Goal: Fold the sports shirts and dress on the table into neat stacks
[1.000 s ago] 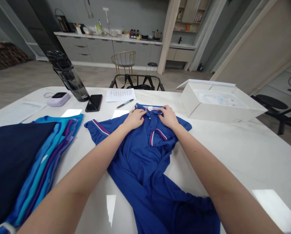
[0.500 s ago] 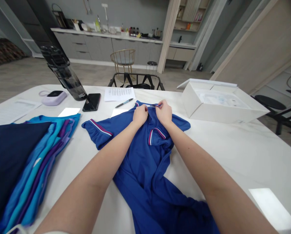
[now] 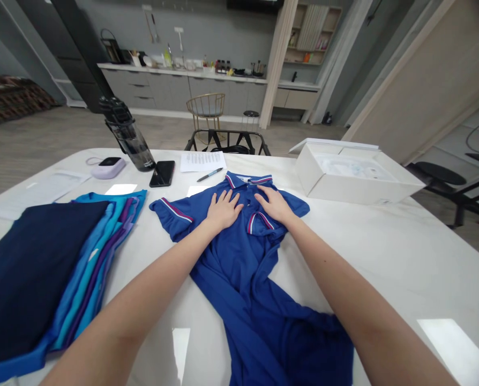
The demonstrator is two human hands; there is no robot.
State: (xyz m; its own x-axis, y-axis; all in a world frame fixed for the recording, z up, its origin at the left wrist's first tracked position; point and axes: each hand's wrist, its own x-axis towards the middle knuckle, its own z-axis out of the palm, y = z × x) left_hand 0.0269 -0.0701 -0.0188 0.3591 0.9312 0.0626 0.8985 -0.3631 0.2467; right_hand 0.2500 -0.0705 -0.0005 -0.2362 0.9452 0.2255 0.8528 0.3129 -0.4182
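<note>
A blue polo shirt (image 3: pixel 239 268) with red and white stripes on its collar and sleeve cuffs lies front up on the white table. Its collar points away from me, and the lower body is wrinkled and twisted toward the right. My left hand (image 3: pixel 224 209) rests flat on the chest, left of the button placket, fingers spread. On the other side of the placket, just below the collar, my right hand (image 3: pixel 275 203) lies on the cloth with its fingers stretched out. One sleeve is folded inward beneath my right wrist; the other sticks out to the left.
At the left is a stack of folded shirts (image 3: pixel 38 268). Behind it stand a dark water bottle (image 3: pixel 133 142), a phone (image 3: pixel 162 173) and a small lilac device (image 3: pixel 108 168). A pen (image 3: pixel 209 175) and printed sheet (image 3: pixel 203 161) lie beyond the collar. An open white box (image 3: pixel 344 182) sits at right.
Both hands have let go of the collar and moved down onto the chest, fingers now spread. The collar lies folded down and flatter. The camera view has shifted slightly.
</note>
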